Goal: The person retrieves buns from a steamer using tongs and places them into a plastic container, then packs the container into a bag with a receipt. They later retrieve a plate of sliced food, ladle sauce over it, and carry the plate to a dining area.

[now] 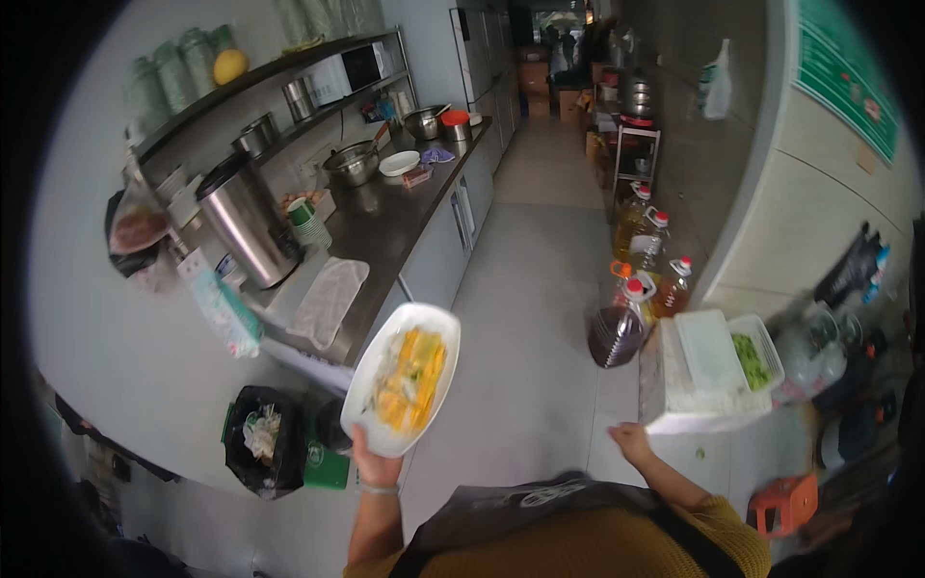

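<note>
My left hand (377,461) grips the lower end of a white oval dish (449,338), with a bracelet on its wrist. In the dish lie yellow strips of food (418,376) with bits of green, slightly blurred. The dish is held in the air, beside the near end of the steel counter (390,235). My right hand (631,442) hangs low over the floor with its fingers curled in, and nothing shows in it. Closest to it is a white box (654,383), which bears a lidded container (704,350) and a tub of chopped greens (751,361).
Large oil bottles (614,336) stand on the floor at right. A black-lined bin (242,462) sits at lower left. On the counter are a steel urn (249,224), paper cups (312,230), a cloth (332,292) and metal bowls (354,170). An orange stool (784,506) is at lower right.
</note>
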The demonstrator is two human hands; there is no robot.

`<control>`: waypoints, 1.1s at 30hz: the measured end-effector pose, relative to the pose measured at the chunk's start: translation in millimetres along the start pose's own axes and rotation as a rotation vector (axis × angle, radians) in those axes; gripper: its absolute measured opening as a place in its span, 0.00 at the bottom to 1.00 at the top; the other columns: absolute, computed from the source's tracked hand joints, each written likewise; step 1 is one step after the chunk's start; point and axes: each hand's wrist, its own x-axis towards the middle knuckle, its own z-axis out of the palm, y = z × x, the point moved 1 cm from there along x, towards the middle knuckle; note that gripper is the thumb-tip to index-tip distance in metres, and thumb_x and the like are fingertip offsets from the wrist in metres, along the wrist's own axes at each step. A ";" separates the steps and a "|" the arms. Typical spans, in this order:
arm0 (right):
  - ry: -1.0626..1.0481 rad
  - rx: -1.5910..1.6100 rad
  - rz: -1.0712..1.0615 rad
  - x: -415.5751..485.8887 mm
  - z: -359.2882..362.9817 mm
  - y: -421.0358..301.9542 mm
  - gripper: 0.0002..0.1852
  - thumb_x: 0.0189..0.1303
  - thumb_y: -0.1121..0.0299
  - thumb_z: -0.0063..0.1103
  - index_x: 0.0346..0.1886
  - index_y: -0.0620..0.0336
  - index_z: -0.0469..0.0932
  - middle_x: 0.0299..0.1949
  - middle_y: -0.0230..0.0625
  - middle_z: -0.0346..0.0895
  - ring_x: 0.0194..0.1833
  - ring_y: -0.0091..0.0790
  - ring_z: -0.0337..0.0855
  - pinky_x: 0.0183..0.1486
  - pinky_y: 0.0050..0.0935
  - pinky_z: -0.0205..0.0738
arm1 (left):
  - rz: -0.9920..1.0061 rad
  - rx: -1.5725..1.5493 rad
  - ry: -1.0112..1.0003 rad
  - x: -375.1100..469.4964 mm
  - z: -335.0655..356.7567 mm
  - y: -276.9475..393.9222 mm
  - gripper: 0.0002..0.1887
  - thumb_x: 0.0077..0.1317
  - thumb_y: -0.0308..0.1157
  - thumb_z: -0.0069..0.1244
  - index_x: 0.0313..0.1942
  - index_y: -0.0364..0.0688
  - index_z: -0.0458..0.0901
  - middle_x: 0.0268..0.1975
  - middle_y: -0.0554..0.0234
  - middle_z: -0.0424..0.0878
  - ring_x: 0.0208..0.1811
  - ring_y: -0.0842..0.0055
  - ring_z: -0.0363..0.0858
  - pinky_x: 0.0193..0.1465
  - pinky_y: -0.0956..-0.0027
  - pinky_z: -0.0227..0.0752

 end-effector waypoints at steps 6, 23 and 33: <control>0.243 -0.155 0.117 298.0 -68.4 148.5 0.20 0.56 0.60 0.55 0.16 0.65 0.71 0.12 0.43 0.64 0.17 0.35 0.67 0.23 0.36 0.62 | -0.009 -0.080 -0.020 350.2 27.8 -118.9 0.32 0.66 0.50 0.41 0.63 0.39 0.57 0.64 0.57 0.62 0.65 0.62 0.60 0.67 0.57 0.51; -0.564 -0.064 -0.347 1287.6 66.8 -95.1 0.21 0.54 0.57 0.61 0.17 0.63 0.67 0.15 0.40 0.66 0.19 0.31 0.63 0.24 0.34 0.61 | 0.365 -0.031 0.266 1044.1 35.4 -209.7 0.31 0.67 0.50 0.38 0.63 0.40 0.57 0.63 0.57 0.63 0.63 0.62 0.62 0.65 0.55 0.55; -0.211 -0.058 -1.112 1717.7 212.1 -272.4 0.27 0.46 0.61 0.67 0.51 0.58 0.71 0.44 0.43 0.71 0.49 0.45 0.69 0.51 0.39 0.65 | 0.675 -0.107 0.545 1243.6 66.2 -257.3 0.30 0.68 0.50 0.37 0.62 0.39 0.59 0.61 0.58 0.66 0.62 0.62 0.64 0.64 0.56 0.56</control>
